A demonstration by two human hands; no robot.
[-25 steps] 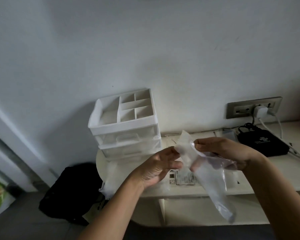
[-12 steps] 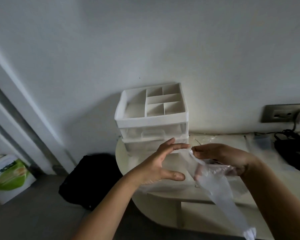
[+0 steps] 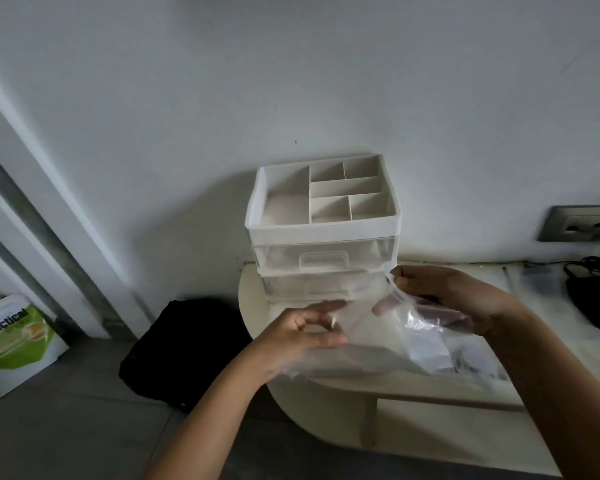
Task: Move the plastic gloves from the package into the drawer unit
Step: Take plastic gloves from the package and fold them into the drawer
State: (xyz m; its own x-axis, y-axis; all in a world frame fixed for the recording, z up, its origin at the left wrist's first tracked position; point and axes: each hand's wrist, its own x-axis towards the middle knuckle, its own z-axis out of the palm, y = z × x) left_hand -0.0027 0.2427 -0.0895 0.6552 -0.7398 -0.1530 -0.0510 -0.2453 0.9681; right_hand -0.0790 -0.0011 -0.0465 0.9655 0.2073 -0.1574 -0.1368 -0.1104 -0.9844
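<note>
The white drawer unit (image 3: pixel 323 230) stands at the back of the rounded table, against the wall. Its top tray is divided into compartments, and the two clear drawers below are pushed in. In front of it my right hand (image 3: pixel 447 299) grips the crumpled clear package (image 3: pixel 426 337) at its mouth. My left hand (image 3: pixel 302 334) pinches a thin translucent plastic glove (image 3: pixel 354 344) between thumb and fingers. The film stretches from my left hand toward the package, just above the table. How much of the glove is still inside the package is hard to tell.
The cream table (image 3: pixel 326 389) has a rounded left end and a shelf below. A black bag (image 3: pixel 184 348) lies on the floor to the left, with a green and white box (image 3: pixel 11 337) beyond it. A wall socket (image 3: pixel 575 226) and black device with cables (image 3: pixel 596 299) are at right.
My left hand, open half a second ago, now pinches the film and has dropped lower. The hanging package has bunched up by my right hand. The view has moved closer to the drawer unit.
</note>
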